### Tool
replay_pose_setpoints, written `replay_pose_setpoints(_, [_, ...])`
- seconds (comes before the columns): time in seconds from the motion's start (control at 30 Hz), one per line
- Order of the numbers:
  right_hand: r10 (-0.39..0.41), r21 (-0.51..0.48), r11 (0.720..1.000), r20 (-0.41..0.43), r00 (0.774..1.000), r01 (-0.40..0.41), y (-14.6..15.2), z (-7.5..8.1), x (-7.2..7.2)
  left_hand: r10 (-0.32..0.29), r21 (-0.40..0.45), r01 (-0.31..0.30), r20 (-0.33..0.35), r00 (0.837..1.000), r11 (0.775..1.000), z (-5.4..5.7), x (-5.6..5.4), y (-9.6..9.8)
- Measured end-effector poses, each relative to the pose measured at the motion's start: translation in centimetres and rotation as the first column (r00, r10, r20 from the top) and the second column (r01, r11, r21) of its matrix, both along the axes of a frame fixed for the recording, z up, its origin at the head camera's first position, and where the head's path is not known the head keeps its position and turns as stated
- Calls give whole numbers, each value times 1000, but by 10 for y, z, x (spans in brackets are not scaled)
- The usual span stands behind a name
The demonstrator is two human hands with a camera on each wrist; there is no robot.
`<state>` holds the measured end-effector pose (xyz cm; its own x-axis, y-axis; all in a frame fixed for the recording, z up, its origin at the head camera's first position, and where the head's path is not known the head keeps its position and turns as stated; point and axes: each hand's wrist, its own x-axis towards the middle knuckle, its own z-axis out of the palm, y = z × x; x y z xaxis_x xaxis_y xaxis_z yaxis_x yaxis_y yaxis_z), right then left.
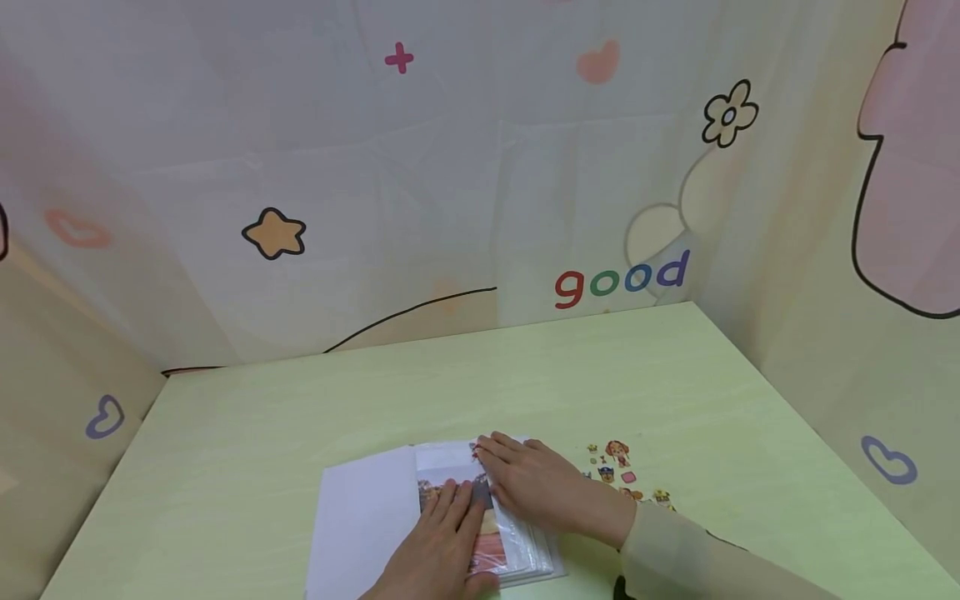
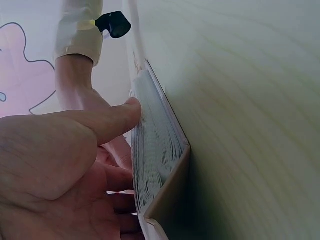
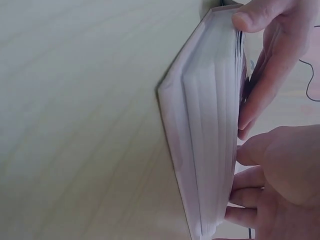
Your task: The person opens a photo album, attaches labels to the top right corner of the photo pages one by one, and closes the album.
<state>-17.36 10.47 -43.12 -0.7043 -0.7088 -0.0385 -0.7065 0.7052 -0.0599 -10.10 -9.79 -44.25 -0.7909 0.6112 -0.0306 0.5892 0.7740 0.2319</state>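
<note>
An album (image 1: 360, 512) with clear plastic sleeves lies open on the table, its white inside cover to the left. A printed picture (image 1: 489, 546) with grey, yellow and red areas shows in the top sleeve. My left hand (image 1: 438, 546) rests on this page with its fingers stretched out. Across the page's upper right part, my right hand (image 1: 536, 483) presses with extended fingers, beside a small red sticker-like figure (image 1: 475, 450). In the right wrist view the thick stack of sleeves (image 3: 210, 95) is seen edge-on, and both hands touch its top face.
Several small cartoon stickers (image 1: 617, 452) lie on the pale green table (image 1: 300, 417) to the right of the album, partly behind the right forearm. Printed curtains (image 1: 450, 167) enclose the back and sides. A dark object (image 1: 621, 588) is by the right sleeve.
</note>
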Motion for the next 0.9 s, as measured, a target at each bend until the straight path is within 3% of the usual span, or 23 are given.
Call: replay_pose_setpoints(0.9, [-22, -203, 978, 117, 993, 46, 13, -12, -9, -6, -44, 6, -3, 1000, 999, 2, -1, 2])
